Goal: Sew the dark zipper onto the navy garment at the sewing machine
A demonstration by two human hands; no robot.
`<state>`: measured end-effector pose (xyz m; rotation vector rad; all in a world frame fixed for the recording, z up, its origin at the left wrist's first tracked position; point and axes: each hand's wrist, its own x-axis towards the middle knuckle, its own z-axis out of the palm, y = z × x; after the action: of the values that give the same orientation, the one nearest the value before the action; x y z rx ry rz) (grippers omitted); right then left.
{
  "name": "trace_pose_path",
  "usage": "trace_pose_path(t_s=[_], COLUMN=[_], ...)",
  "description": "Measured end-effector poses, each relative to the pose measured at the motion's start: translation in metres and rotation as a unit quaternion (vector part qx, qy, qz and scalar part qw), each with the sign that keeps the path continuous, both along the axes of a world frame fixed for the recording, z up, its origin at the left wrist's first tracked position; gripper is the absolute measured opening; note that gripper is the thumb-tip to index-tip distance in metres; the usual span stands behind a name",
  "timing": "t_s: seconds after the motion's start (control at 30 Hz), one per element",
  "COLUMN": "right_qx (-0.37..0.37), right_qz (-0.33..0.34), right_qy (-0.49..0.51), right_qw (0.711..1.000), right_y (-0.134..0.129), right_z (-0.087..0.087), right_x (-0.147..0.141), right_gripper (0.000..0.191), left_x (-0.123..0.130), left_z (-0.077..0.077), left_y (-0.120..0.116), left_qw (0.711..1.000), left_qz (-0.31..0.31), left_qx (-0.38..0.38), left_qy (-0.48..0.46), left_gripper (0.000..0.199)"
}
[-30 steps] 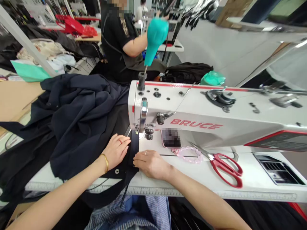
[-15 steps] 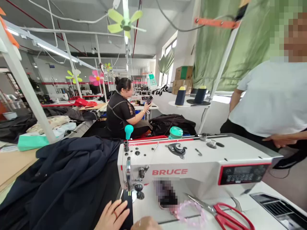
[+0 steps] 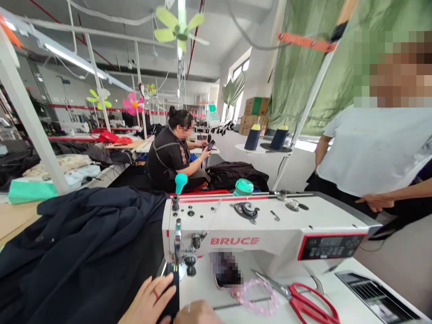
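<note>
A white sewing machine (image 3: 236, 229) marked BRUCE stands in front of me. Dark navy fabric (image 3: 84, 243) is heaped at its left, and a dark strip (image 3: 173, 292) runs under the needle area. My left hand (image 3: 150, 299) lies on the fabric's edge beside the strip, fingers apart, a ring on one finger. At the bottom edge, my right hand (image 3: 197, 312) is bent over the strip's right side; its fingertips are hidden. Red-handled scissors (image 3: 303, 301), a pink bead ring (image 3: 258, 297) and a phone (image 3: 227, 270) lie on the machine bed to the right.
Beyond the machine a seated person (image 3: 168, 153) holds a phone. At the right stands a person in a white shirt (image 3: 381, 148). Two thread cones (image 3: 252, 137) sit on a stand by a slanted pole (image 3: 310, 108). A control panel (image 3: 332, 246) is on the machine's right.
The view has shifted slightly, and the machine sits a little further left. The seated person's other hand is now up at the phone. The standing person appears further left.
</note>
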<state>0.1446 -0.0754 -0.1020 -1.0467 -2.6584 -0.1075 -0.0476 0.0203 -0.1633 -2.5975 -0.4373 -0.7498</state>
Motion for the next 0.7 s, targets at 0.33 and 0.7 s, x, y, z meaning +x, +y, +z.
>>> trace_pose_path(t_s=[0.33,0.7], right_qx=[-0.06,-0.087], right_qz=[0.015,-0.022], right_qy=[0.083,0.077], right_qw=[0.995,0.993], right_y=[-0.003,0.011], right_z=[-0.013,-0.013], right_x=[-0.01,-0.002], right_gripper=[0.02,0.018], left_x=[-0.002,0.009], left_z=[0.039,0.045], left_y=[-0.016,0.005], left_qw=[0.967,0.962], left_qz=[0.017,0.028], left_qx=[-0.241,-0.255], left_qy=[0.074,0.098], left_gripper=[0.035,0.036])
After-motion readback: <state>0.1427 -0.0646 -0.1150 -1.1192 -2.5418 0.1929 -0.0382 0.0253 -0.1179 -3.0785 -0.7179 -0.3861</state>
